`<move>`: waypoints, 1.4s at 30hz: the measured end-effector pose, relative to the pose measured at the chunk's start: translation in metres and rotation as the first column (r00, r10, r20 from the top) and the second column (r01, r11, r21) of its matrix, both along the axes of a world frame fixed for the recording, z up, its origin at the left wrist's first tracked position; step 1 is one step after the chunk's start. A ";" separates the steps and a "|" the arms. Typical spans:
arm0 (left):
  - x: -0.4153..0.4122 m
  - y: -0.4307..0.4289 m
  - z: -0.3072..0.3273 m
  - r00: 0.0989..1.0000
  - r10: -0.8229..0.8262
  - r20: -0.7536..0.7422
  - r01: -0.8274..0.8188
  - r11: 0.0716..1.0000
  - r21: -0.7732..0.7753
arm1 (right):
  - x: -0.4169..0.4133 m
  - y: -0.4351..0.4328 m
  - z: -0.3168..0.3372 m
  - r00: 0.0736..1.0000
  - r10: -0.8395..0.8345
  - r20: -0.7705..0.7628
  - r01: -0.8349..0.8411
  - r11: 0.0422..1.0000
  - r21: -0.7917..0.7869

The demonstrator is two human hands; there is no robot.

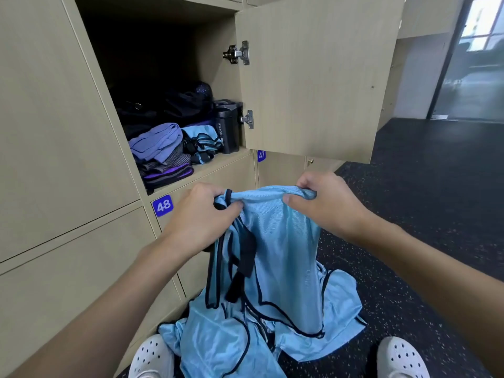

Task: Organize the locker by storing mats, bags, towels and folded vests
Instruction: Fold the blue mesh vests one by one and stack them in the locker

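Light-blue mesh vest with dark trim (281,241) held up between hands: top edge pinched by left hand (201,214) and right hand (324,203), hem draped onto vest pile on floor (218,342).

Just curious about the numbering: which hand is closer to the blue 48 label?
Left. The left hand grips the blue vest just right of the 48 label; the right hand holds it farther right.
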State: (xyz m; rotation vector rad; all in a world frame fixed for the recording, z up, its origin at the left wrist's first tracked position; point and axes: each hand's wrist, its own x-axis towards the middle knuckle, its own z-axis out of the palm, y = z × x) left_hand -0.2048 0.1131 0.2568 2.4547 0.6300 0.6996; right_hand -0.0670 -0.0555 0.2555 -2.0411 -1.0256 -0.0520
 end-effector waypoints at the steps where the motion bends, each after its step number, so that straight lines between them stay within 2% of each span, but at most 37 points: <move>1: 0.003 -0.002 -0.002 0.999 0.034 0.012 -0.033 0.999 -0.026 | -0.003 0.002 0.000 0.999 -0.008 -0.042 0.009 1.000 0.029; 5: 0.013 -0.009 -0.012 0.995 0.095 0.038 -0.083 0.967 -0.242 | -0.020 0.014 -0.002 0.945 0.010 -0.326 0.012 0.998 0.066; 8: 0.018 -0.015 -0.012 0.989 0.061 0.136 0.019 0.854 -0.520 | -0.032 0.023 -0.003 0.808 0.172 -0.563 -0.075 0.979 0.191; 10: 0.016 -0.020 -0.007 0.987 -0.014 0.157 0.113 0.756 -0.645 | -0.037 0.025 0.001 0.706 0.285 -0.648 -0.133 0.953 0.273; 11: 0.014 -0.021 -0.005 0.985 -0.061 0.160 0.153 0.728 -0.668 | -0.039 0.025 0.002 0.653 0.338 -0.678 -0.154 0.936 0.317; 14: 0.007 -0.015 -0.002 0.976 -0.112 0.185 0.207 0.725 -0.656 | -0.040 0.019 0.007 0.485 0.479 -0.731 -0.185 0.874 0.450; 15: 0.006 -0.013 0.000 0.969 -0.095 0.228 0.226 0.713 -0.664 | -0.040 0.017 0.009 0.471 0.512 -0.718 -0.183 0.853 0.488; 16: 0.005 -0.011 0.004 0.960 -0.068 0.273 0.242 0.693 -0.679 | -0.039 0.016 0.009 0.513 0.510 -0.690 -0.168 0.849 0.501; 18: 0.003 -0.010 0.012 0.941 -0.032 0.336 0.273 0.657 -0.702 | -0.035 0.016 0.009 0.735 0.365 -0.571 -0.096 0.890 0.445; 19: 0.002 -0.009 0.016 0.933 -0.023 0.359 0.292 0.633 -0.717 | -0.033 0.016 0.007 0.816 0.285 -0.503 -0.060 0.907 0.417; 20: 0.000 -0.007 0.020 0.927 -0.013 0.375 0.307 0.601 -0.738 | -0.030 0.017 0.003 0.841 0.257 -0.476 -0.057 0.917 0.394; 21: -0.001 -0.007 0.023 0.921 -0.001 0.390 0.322 0.567 -0.759 | -0.027 0.016 -0.002 0.824 0.279 -0.493 -0.095 0.926 0.365; 23: -0.001 -0.003 0.028 0.914 0.043 0.403 0.324 0.521 -0.790 | -0.028 0.014 -0.010 0.722 0.383 -0.576 -0.237 0.919 0.314; 25: 0.000 0.002 0.028 0.904 0.113 0.411 0.315 0.474 -0.822 | -0.032 0.014 -0.016 0.685 0.455 -0.569 -0.347 0.891 0.294; 28: 0.000 0.001 0.027 0.887 0.207 0.413 0.327 0.351 -0.878 | -0.040 0.020 -0.016 0.705 0.457 -0.542 -0.301 0.885 0.355; 31: -0.003 -0.010 0.025 0.924 0.126 0.361 0.311 0.301 -0.902 | -0.043 0.024 -0.011 0.733 0.419 -0.536 -0.173 0.877 0.449; 34: -0.005 -0.018 0.013 0.942 0.008 0.336 0.315 0.330 -0.890 | -0.036 0.024 -0.005 0.750 0.400 -0.526 -0.063 0.836 0.545; 37: -0.007 -0.021 0.011 0.933 -0.097 0.348 0.351 0.471 -0.809 | -0.028 0.017 0.001 0.732 0.416 -0.539 -0.073 0.835 0.545; 39: -0.009 -0.021 0.013 0.928 -0.134 0.347 0.361 0.550 -0.753 | -0.025 0.011 0.003 0.692 0.460 -0.556 -0.180 0.856 0.485; 42: -0.008 -0.020 0.017 0.935 -0.105 0.340 0.329 0.618 -0.714 | -0.022 0.006 0.005 0.773 0.403 -0.490 -0.300 0.913 0.278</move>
